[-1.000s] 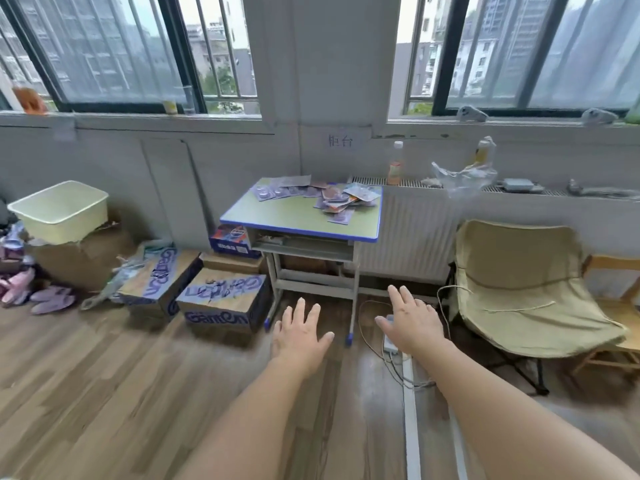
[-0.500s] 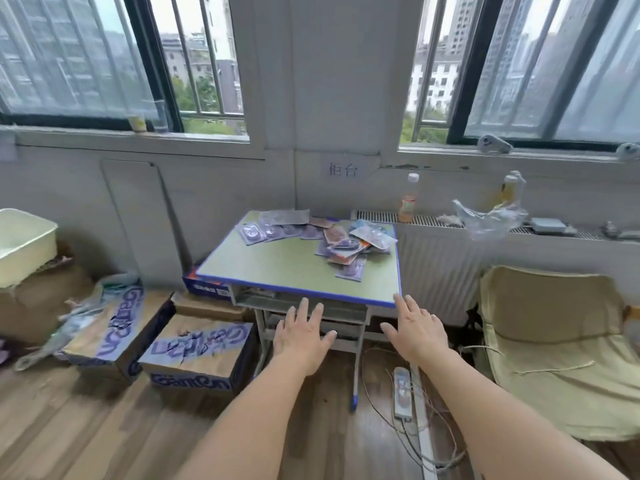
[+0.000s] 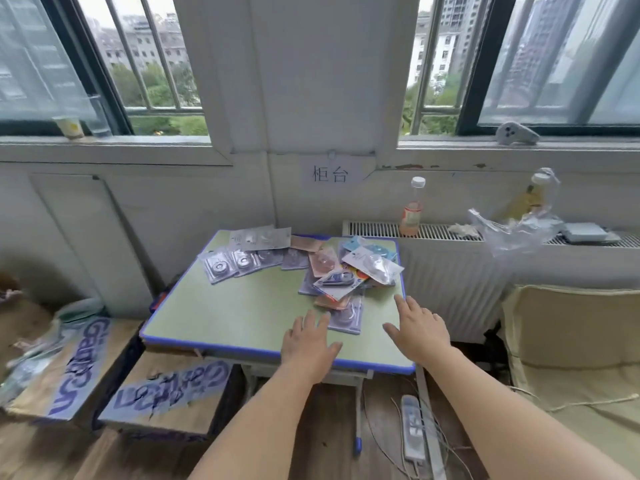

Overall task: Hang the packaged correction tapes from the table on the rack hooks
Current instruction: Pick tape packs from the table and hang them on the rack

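Several packaged correction tapes lie in a loose pile on the far right part of a small green table with a blue rim; a row of greyish packs lies at its far left. My left hand hovers flat with spread fingers over the table's near edge, just short of the nearest purple pack. My right hand is stretched out, fingers straight, over the table's right near corner. Both hands hold nothing. No rack is in view.
Cardboard boxes stand on the floor left of the table. A white radiator with a bottle and a plastic bag on top runs behind on the right. A beige chair sits at the right; a power strip lies below.
The view has closed in on the table. Both hands, held out open over the floor before, now reach over the table's near edge beside the packs.
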Available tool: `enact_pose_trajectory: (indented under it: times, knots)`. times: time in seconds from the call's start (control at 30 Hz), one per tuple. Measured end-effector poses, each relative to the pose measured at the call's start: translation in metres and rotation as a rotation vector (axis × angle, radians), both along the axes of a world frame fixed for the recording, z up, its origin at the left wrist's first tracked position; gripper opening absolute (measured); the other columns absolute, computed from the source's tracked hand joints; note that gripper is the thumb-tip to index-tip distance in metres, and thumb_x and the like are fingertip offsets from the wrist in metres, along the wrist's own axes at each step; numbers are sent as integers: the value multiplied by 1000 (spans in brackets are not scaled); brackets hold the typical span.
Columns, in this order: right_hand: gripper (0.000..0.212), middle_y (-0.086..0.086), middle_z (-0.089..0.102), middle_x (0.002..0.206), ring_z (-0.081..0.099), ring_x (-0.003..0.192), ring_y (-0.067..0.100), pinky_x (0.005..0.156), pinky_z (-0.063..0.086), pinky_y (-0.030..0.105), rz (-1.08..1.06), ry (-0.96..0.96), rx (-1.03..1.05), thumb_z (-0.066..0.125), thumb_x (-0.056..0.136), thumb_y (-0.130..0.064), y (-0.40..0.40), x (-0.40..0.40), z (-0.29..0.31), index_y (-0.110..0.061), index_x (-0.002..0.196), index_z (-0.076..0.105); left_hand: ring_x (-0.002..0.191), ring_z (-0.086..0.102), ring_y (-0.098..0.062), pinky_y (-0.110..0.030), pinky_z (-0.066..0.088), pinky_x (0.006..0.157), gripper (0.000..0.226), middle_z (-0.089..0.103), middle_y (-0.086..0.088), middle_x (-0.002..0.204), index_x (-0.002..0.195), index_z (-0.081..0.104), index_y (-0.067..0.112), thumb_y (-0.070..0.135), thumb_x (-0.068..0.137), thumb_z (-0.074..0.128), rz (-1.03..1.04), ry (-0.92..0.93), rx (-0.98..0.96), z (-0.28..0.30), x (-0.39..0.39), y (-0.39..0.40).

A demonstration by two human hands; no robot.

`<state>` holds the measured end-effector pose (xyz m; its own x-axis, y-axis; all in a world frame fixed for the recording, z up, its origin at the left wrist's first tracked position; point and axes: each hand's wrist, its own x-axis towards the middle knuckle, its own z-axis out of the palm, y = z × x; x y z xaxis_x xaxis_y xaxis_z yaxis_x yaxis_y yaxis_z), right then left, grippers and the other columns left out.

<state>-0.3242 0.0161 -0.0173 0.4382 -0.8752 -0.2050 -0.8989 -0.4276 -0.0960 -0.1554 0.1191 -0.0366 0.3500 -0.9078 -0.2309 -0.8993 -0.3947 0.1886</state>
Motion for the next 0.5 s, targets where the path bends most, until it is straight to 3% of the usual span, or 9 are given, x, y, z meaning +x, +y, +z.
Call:
enact_pose_trajectory:
  times: [0.17,0.5]
  knots:
    - [67,4,13,162,29,142,28,114,25,41,-6,3,34,34,101,-49,-73,15,-8,-20,155,6,145,19,-26,-36,24,113,64,8,-6,162,154,15,23,48,100,38,-26,7,-17,-7,14,-71]
    - [61,5,14,161,31,140,29,111,27,40,-20,70,104,33,102,-41,-159,58,-42,-22,154,10,149,8,-24,-39,19,117,60,2,-3,163,155,11,22,40,103,35,-68,52,75,-46,58,-166]
